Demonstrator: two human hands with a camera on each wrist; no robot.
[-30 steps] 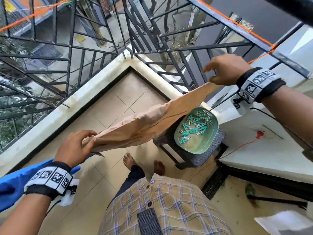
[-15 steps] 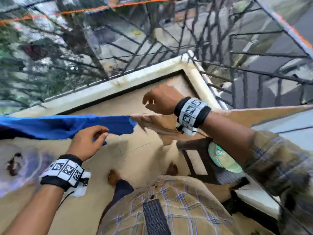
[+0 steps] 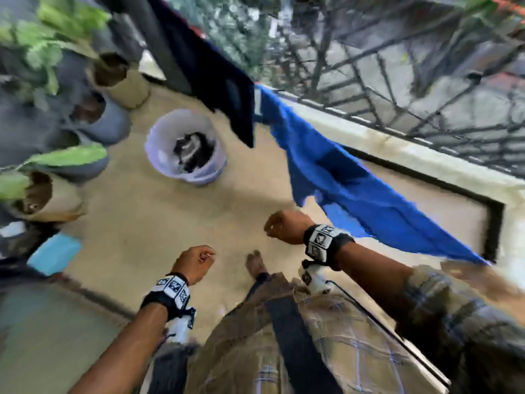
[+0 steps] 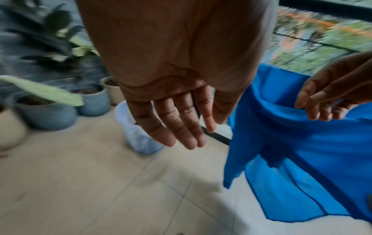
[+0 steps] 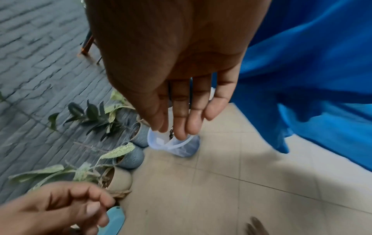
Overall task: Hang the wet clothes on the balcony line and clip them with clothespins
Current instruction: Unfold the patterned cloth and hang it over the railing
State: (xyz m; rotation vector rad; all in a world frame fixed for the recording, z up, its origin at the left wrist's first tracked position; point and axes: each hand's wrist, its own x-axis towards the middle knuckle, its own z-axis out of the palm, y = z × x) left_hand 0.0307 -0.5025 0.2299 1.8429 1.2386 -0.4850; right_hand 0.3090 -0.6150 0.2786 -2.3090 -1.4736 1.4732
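While both hands hang over the tiled floor [image 3: 136,223], neither holds anything. The left hand [image 3: 193,264] has its fingers [image 4: 181,127] nearly straight and relaxed in its wrist view, pointing down toward the bucket [image 3: 186,146]; from the other wrist view the same hand [image 5: 60,205] looks loosely curled, thumb near the fingertips, nothing between them. The right hand [image 3: 284,227] likewise has loose fingers [image 5: 181,117], slightly bent and close together, empty. In the left wrist view the right hand [image 4: 334,95] sits just beside the top fold of the blue cloth [image 3: 355,189]; whether the fingertips touch the fabric I cannot tell.

The blue cloth hangs draped to the right of the hands, running along the balcony's low wall [image 3: 397,143] below the railing [image 3: 397,81]. A dark garment [image 3: 216,72] hangs next to it, farther from the person, its lower corner above the bucket. The bucket, pale and translucent, stands on the floor ahead of the hands with dark laundry [image 3: 193,149] inside. Potted plants [image 3: 93,120] line the left side, beside the bucket. The head view is blurred.
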